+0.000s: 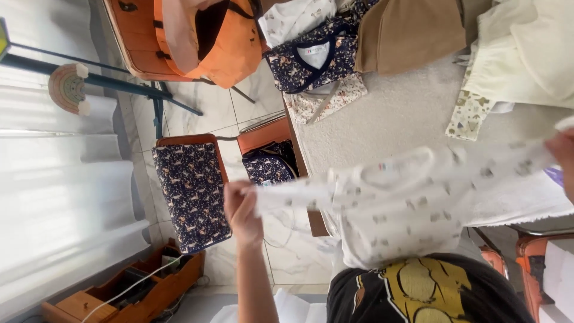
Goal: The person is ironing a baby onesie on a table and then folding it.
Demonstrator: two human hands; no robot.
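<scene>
Your left hand pinches one sleeve | your right hand pinches the other | white printed shirt looks soft, light, floppy | hold near the shoulders.

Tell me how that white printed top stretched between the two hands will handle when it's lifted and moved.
Probably floppy: the white printed top sags between the left hand and the right hand, its body hanging below. Likely light, since a grip at each sleeve end carries it. It looks motion-blurred, so it may swing and fold.

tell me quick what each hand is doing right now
left hand: closed on one sleeve of the white printed shirt
right hand: grips the other sleeve
</scene>
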